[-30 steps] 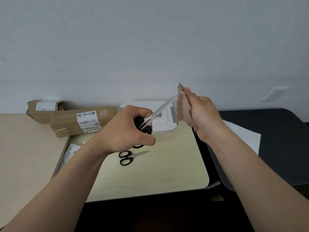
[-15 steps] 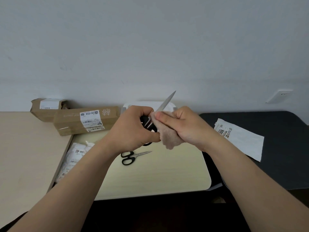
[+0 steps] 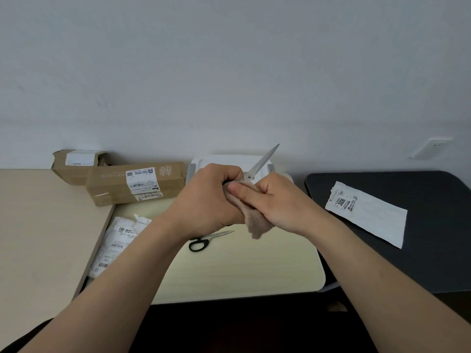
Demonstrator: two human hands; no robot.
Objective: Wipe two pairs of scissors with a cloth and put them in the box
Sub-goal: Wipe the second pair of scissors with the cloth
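Note:
My left hand (image 3: 207,197) grips the black handles of a large pair of scissors (image 3: 262,161); its steel blades point up and to the right over the white box. My right hand (image 3: 275,200) holds a brownish cloth (image 3: 257,221) against the handle end, with the thumb pressing the cloth beside my left fist. The handles are hidden by both hands. A second, smaller pair of scissors (image 3: 207,239) with black handles lies flat on the pale table just below my hands. The white box (image 3: 204,161) with grey clasps stands closed behind them, against the wall.
Two brown cardboard parcels (image 3: 135,183) lie at the back left. A white plastic mailer (image 3: 116,242) sits in the gap between the two pale tables (image 3: 242,271). To the right is a dark table (image 3: 420,250) with a white labelled bag (image 3: 367,212).
My right hand brought the cloth down from the blade tips to the handle end, close against my left hand. The blades are now bare. The scissors on the table have not moved.

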